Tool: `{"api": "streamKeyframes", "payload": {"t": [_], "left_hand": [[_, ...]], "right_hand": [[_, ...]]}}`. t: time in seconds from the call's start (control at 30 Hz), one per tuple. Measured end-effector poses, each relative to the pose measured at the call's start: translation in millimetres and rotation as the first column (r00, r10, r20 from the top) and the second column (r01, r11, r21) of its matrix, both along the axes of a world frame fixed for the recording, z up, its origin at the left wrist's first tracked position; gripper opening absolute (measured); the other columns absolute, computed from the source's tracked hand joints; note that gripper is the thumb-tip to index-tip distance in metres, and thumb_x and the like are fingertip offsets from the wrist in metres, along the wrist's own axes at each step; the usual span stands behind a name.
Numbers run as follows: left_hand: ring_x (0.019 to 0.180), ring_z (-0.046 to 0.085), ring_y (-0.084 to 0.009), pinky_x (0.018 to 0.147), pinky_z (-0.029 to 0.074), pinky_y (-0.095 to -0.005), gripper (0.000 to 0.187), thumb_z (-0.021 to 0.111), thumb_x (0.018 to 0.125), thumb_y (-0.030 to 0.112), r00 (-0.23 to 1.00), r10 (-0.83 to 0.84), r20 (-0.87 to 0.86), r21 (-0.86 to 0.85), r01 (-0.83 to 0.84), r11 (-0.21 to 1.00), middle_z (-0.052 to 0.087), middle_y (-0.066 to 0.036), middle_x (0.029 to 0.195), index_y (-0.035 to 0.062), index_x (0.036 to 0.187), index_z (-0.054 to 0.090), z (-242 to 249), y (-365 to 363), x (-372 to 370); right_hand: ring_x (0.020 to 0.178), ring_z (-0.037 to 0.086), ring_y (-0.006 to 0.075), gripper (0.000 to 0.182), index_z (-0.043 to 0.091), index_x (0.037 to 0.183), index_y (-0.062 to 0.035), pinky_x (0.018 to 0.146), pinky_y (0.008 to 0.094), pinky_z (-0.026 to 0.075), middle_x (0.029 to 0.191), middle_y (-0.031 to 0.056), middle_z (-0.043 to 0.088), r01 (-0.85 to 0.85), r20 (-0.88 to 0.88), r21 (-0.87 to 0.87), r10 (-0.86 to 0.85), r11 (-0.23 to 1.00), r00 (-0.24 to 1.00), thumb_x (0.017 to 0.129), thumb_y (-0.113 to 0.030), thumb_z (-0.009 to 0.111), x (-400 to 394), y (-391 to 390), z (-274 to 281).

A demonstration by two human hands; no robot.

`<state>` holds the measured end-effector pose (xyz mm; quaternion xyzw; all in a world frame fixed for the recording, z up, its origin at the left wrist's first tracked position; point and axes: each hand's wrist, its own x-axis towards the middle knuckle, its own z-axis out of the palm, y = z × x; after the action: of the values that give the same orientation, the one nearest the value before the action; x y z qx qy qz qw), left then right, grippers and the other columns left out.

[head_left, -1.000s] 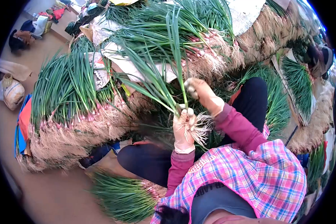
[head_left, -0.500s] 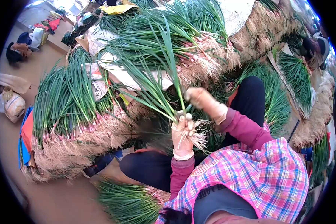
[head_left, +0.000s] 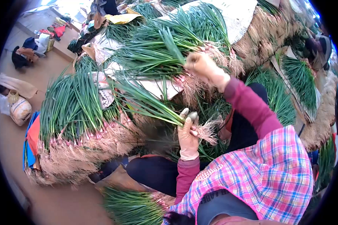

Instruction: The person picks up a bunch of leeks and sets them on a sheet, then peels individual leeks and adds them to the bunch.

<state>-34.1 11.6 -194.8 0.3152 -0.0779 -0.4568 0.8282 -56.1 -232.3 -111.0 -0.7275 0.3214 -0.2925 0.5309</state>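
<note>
From my remote view, I see a small bunch of long green-leaved plants with pale stalk bases and stringy whitish roots in the left hand. It lies aslant, its leaves reaching up and left, its roots splayed out to the right. At the fingertips of the right hand, I make out a blurred, flat green leaf piece, tilted up and left over a broad heap of green-leaved plants with pink bulbs.

Open air separates my right hand from my left hand; the slanting, long-leaved green bunch obstructs the left, the broad pink-bulbed green heap the far side, my dark-trousered knee the right.
</note>
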Motion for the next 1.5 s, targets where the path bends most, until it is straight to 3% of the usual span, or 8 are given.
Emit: {"api": "streamKeyframes", "payload": {"t": [0.07,0.27,0.43,0.6,0.93,1.07,1.17,1.5], "left_hand": [[0.104,0.063,-0.0242,0.101,0.048,-0.0399,0.032,0.056,0.095,0.007,0.996,-0.008,-0.088,-0.076,0.001,0.997,0.063,-0.015,0.116,0.0045,0.127,0.050,13.1,-6.1,-7.1],[0.067,0.042,-0.0097,0.061,0.038,-0.0251,0.022,0.049,0.098,0.009,0.981,-0.099,-0.166,-0.185,0.068,0.980,0.051,-0.003,0.084,0.0038,0.120,0.052,-1.8,8.0,-4.1],[0.066,0.038,-0.0087,0.061,0.035,-0.0243,0.028,0.051,0.099,0.014,0.977,0.208,-0.042,-0.337,-0.210,0.918,0.046,0.000,0.081,0.0058,0.126,0.049,35.3,22.3,-1.7],[0.070,0.045,-0.0121,0.063,0.041,-0.0245,0.024,0.055,0.096,0.011,0.974,0.090,-0.210,-0.354,-0.161,0.921,0.060,-0.007,0.100,0.0075,0.120,0.055,3.4,23.4,22.6],[0.076,0.046,-0.0150,0.074,0.044,-0.0322,0.019,0.054,0.097,0.011,0.971,0.031,-0.235,-0.250,-0.091,0.964,0.050,-0.003,0.083,0.0069,0.116,0.053,4.9,8.3,8.7],[0.065,0.037,-0.0110,0.062,0.036,-0.0254,0.022,0.050,0.100,0.016,0.946,-0.170,-0.275,-0.425,0.039,0.905,0.036,0.001,0.074,0.0052,0.119,0.054,-4.5,10.3,16.1],[0.063,0.037,-0.0104,0.057,0.036,-0.0244,0.023,0.052,0.099,0.017,0.959,-0.078,-0.271,-0.294,-0.005,0.956,0.041,0.000,0.075,0.0053,0.119,0.056,2.0,13.9,10.9],[0.107,0.062,-0.0245,0.083,0.056,-0.0336,0.022,0.058,0.094,0.006,0.997,0.037,-0.072,-0.083,-0.043,0.996,0.064,-0.012,0.117,0.0073,0.116,0.058,0.1,17.5,22.1]], "right_hand": [[0.058,0.053,0.0059,0.008,0.066,0.087,-0.0079,0.052,0.0251,0.044,0.069,-0.0010,0.061,-0.328,0.262,0.181,0.276,0.927,0.925,0.087,-0.015,0.070,-9.3,50.8,-27.8],[0.055,0.049,0.0081,0.012,0.058,0.091,-0.0094,0.048,0.0227,0.041,0.065,-0.0027,0.053,-0.151,0.325,0.818,-0.229,0.555,0.918,0.095,-0.021,0.060,1.1,102.9,-82.6],[0.079,0.065,0.0198,0.025,0.062,0.103,-0.0033,0.068,0.0325,0.052,0.083,0.0107,0.064,-0.467,-0.197,-0.110,0.441,0.877,0.876,0.089,-0.024,0.065,-4.5,108.5,-49.1],[0.089,0.062,0.0277,0.016,0.065,0.097,-0.0139,0.081,0.0387,0.049,0.092,0.0089,0.063,-0.113,-0.354,-0.883,-0.487,0.456,0.799,0.081,-0.013,0.066,25.1,-32.6,-8.7],[0.086,0.064,0.0348,0.020,0.065,0.100,-0.0089,0.075,0.0431,0.051,0.096,0.0134,0.066,0.452,-0.011,-0.783,-0.736,0.428,0.677,0.091,-0.026,0.059,-208.7,-36.7,-38.3],[0.089,0.065,0.0345,0.024,0.069,0.095,-0.0099,0.079,0.0440,0.051,0.098,0.0151,0.068,0.167,-0.751,-0.429,-0.453,0.888,0.480,0.082,-0.029,0.064,-299.3,-22.4,-120.2],[0.091,0.064,0.0333,0.026,0.069,0.100,-0.0064,0.078,0.0400,0.050,0.099,0.0139,0.067,0.263,-0.186,-0.707,-0.532,0.657,0.826,0.088,-0.028,0.063,-214.9,-32.8,-61.5],[0.083,0.068,0.0329,0.026,0.065,0.098,-0.0053,0.073,0.0432,0.053,0.085,0.0196,0.068,0.066,-0.237,-0.557,-0.235,0.828,0.943,0.084,-0.027,0.068,44.5,-47.7,39.0]]}}
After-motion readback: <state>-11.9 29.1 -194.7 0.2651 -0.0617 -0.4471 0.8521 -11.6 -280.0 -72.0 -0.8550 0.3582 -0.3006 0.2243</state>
